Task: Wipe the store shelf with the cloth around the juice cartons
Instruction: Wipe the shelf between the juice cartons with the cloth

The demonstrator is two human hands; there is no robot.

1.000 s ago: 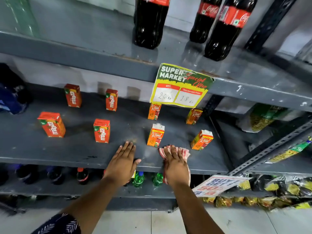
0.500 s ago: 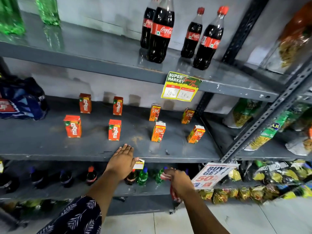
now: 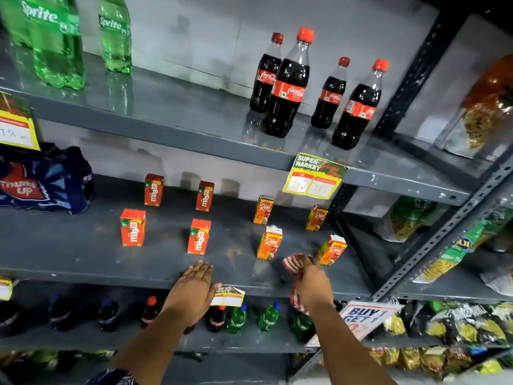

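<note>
Holding the cloth [image 3: 293, 263], a red-and-white striped rag, the right hand [image 3: 312, 284] is clamping it in curled fingers at the front of the middle shelf [image 3: 83, 257]; part of the rag is bunching above the knuckles and a tail is hanging below the shelf edge. Left hand [image 3: 193, 290] is lying flat, fingers straight and together, palm down on the shelf lip, gripping nothing. Juice cartons [image 3: 269, 243] are standing upright in two rows just beyond both hands, running left to right along the shelf: red ones on the left, orange ones on the right. Cloth is sitting in the gap between the two front orange cartons, possibly touching the right-hand one [image 3: 331, 250], though blur is making that hard to call. Right hand is clearly nearer; open lanes between cartons are running front to back, so wiping strokes should probably be going away from the body
</note>
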